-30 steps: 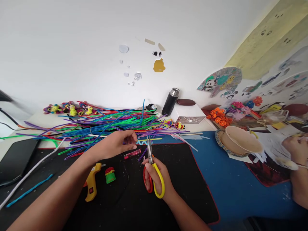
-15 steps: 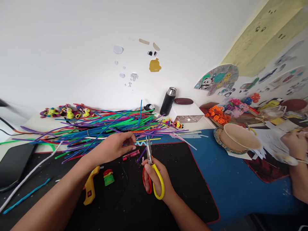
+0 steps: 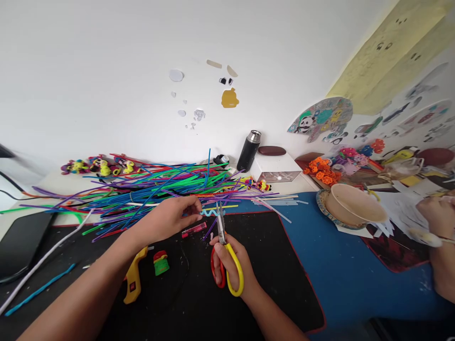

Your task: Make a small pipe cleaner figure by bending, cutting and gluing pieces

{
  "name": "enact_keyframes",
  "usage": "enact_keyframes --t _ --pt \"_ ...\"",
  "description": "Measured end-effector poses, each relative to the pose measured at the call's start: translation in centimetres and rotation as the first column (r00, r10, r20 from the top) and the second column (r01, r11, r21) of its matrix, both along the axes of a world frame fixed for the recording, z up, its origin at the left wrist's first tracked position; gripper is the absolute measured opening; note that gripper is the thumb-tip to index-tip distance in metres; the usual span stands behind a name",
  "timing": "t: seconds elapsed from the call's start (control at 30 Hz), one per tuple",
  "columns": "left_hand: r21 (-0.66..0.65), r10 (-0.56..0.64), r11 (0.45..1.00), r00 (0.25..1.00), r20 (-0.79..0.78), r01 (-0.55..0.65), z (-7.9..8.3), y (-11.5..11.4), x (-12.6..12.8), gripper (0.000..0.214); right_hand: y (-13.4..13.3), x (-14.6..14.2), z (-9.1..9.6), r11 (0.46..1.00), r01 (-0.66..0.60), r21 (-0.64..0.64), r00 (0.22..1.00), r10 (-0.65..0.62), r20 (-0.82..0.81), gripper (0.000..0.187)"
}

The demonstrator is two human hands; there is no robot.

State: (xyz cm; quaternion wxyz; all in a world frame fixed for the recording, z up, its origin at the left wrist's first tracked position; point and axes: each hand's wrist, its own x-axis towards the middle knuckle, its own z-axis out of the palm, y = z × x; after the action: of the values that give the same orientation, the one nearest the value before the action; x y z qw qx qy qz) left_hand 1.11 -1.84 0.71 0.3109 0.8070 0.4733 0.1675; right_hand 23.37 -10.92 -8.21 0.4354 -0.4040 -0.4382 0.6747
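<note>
Pinched in my left hand (image 3: pixel 179 214) is one end of a wavy light-blue pipe cleaner (image 3: pixel 210 213). Its other end reaches the blades of the scissors (image 3: pixel 221 227), which look slightly parted around it. My right hand (image 3: pixel 236 265) grips the scissors by a red and a yellow handle, blades pointing away from me. Just below the left fingers lies a small pink-red translucent piece (image 3: pixel 194 230). A red and green bundle (image 3: pixel 161 263) and a yellow glue gun (image 3: pixel 133 282), partly behind my left forearm, rest on the black mat (image 3: pixel 199 303).
Many coloured pipe cleaners (image 3: pixel 170 184) pile along the back. Small pipe-cleaner figures (image 3: pixel 106 166), a black flask (image 3: pixel 249 151) and a white box (image 3: pixel 275 168) stand by the wall. A beige bowl (image 3: pixel 357 203) sits right, near another person's arm (image 3: pixel 442 260). A white cable (image 3: pixel 46 260) crosses the left side.
The view has shifted very slightly. Both hands, the scissors and the wavy pipe cleaner keep nearly the same positions.
</note>
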Motion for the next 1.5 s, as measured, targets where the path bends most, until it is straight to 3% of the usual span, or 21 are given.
enact_keyframes --t 0.77,1.5 --pt "0.001 -0.013 1.0 1.0 -0.017 0.013 0.35 -0.11 0.04 0.016 -0.12 -0.02 0.28 1.0 -0.005 -0.004 1.0 0.005 0.012 0.051" --pt "-0.05 -0.032 0.998 0.999 0.006 0.032 0.49 -0.12 -0.3 0.032 -0.1 0.02 0.62 1.0 -0.021 -0.013 1.0 0.021 0.019 0.051"
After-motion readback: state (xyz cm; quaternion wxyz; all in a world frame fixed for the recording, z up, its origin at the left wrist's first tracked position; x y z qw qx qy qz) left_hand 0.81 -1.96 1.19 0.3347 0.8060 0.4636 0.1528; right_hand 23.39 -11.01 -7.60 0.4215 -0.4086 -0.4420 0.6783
